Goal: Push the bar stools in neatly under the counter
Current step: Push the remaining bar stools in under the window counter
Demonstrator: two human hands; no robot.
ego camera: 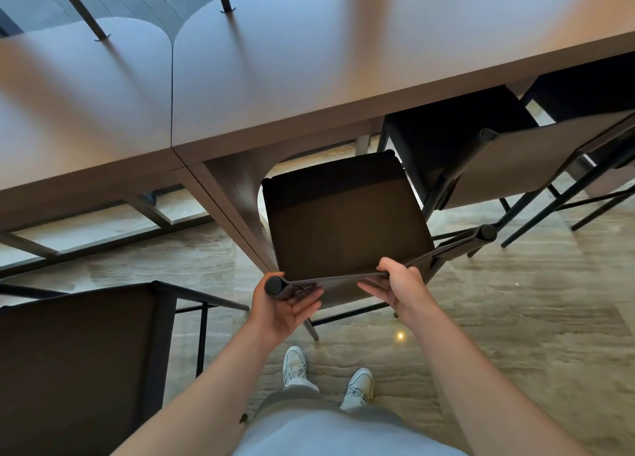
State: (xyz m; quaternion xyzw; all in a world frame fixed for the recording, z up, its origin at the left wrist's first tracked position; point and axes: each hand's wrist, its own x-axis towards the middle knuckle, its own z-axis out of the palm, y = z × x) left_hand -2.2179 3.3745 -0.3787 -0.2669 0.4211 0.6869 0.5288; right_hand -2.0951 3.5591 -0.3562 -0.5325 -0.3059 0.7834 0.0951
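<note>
Four bar stools were counted. The middle stool (347, 221) stood in front of the person, its dark seat facing the counter (275, 77) and only the front edge of the seat shadowed under the counter's overhang; its backrest top rail (378, 270) ran left to right, slightly tilted up toward the right. The left hand (285, 306) gripped the rail's left end, fingers curled beneath it with the palm up. The right hand (400, 289) gripped the rail near mid-length, fingers wrapped over the top. A second stool (481, 153) stood just to the right, seat mostly under the counter. A third stool (591, 87) beyond it was cut off by the frame's right edge. A fourth stool (79, 362) at lower left was well out from the counter, partly cropped. Most stool legs were hidden by seats or arms. Two thin dark posts (82, 8) rose from the countertop. Two white shoes (295, 366) stood on the marbled floor (515, 318).
</note>
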